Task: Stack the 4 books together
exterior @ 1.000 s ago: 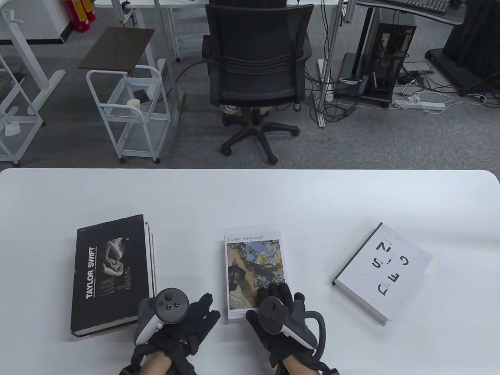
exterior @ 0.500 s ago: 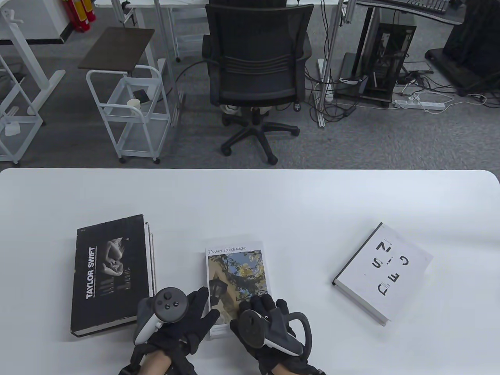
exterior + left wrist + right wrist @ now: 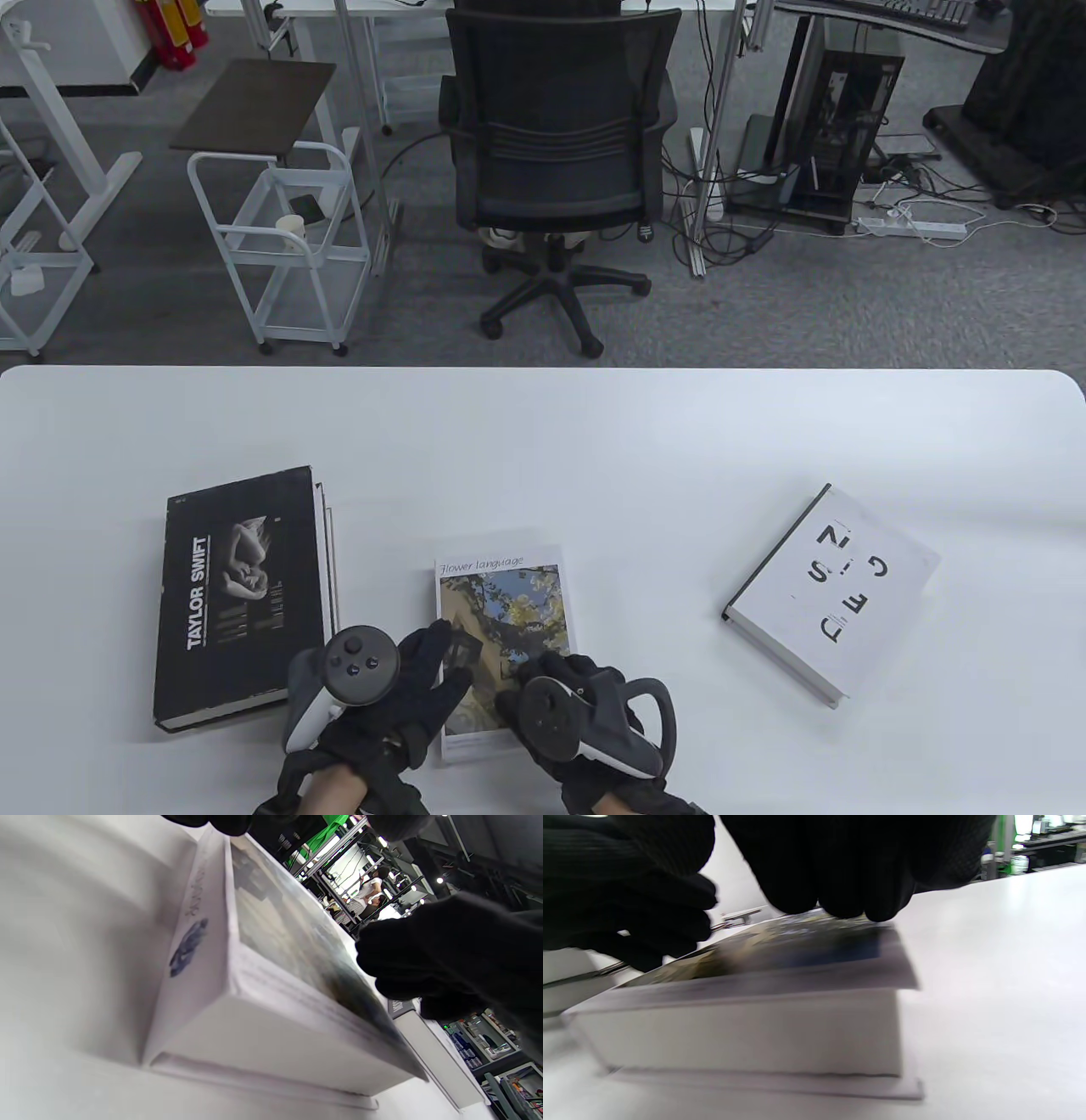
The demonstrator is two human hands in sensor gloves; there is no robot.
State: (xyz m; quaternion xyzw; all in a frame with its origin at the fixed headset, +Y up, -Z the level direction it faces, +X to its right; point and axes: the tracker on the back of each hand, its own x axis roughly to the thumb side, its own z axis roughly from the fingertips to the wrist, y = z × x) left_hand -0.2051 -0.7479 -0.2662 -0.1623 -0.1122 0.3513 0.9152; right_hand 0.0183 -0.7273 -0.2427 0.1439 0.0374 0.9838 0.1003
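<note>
The "Flower language" book point(image 3: 509, 603) lies flat at the table's near middle. My left hand point(image 3: 445, 658) rests its fingers on the book's near left corner. My right hand point(image 3: 551, 671) presses its fingertips on the cover's near right part; the right wrist view shows these fingertips point(image 3: 840, 895) on top of the book point(image 3: 755, 1027), with no thumb under it. The left wrist view shows the book's spine and cover point(image 3: 271, 942) close up. The black "Taylor Swift" book point(image 3: 242, 594) lies on another book point(image 3: 330, 552) at the left. A white lettered book point(image 3: 836, 590) lies at the right, turned at an angle.
The white table point(image 3: 543, 441) reaches from the far edge to the bottom of the view. Behind it stand a black office chair point(image 3: 556, 144) and a white trolley point(image 3: 280, 246) on the floor.
Both hands have slid the "Flower language" book left and toward me, closer to the black book. The other books have not moved.
</note>
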